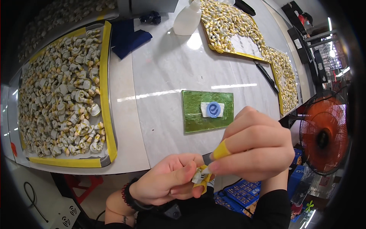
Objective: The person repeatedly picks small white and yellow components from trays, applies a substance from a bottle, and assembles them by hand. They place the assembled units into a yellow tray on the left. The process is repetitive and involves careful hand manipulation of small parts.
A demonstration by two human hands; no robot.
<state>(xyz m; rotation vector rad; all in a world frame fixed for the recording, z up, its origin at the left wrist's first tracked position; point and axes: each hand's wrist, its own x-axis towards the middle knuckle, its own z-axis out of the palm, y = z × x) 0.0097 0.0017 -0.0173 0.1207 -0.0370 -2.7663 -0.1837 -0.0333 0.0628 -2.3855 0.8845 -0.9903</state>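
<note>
My left hand is closed around a small white figurine piece with dark marks, held between thumb and fingers near the table's front edge. Yellow material shows around the piece; I cannot tell whether it belongs to it or wraps a fingertip. Right beside it, my right hand is pinched, its fingertips touching or almost touching the piece. One right finger wears a yellow wrap. What the right fingers hold, if anything, is hidden. Beyond my hands lies a green slab bearing a white pad and a round blue piece.
A yellow-edged tray of white and yellow figurine pieces fills the left. Similar trays stand at the far right, beside a black knife-like tool. A white bottle and dark blue cloth sit farther back. An orange fan stands right.
</note>
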